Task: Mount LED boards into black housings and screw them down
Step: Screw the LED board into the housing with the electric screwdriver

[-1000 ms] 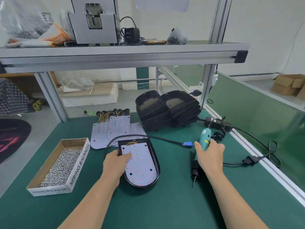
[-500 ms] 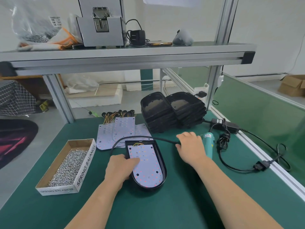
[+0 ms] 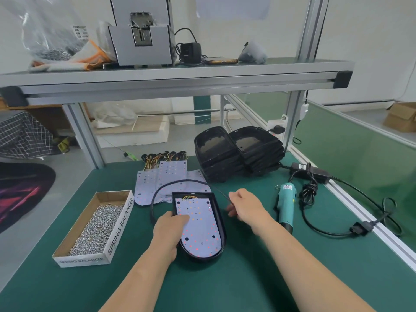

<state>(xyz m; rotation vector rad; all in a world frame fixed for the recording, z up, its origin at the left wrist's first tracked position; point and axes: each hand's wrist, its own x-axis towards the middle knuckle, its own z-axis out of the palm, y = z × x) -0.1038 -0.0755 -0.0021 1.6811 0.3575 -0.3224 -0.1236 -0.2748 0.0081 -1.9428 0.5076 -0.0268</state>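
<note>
Counting two housing stacks mid-frame, one screwdriver lying right. One black housing cradles a pale, red-dotted LED board. The left hand presses it flat, and the right hand pinches the cable.

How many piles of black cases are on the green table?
2. The left pile and the right pile sit touching at the table's far end. One case lies nearer, under the left hand. None look hidden.
</note>
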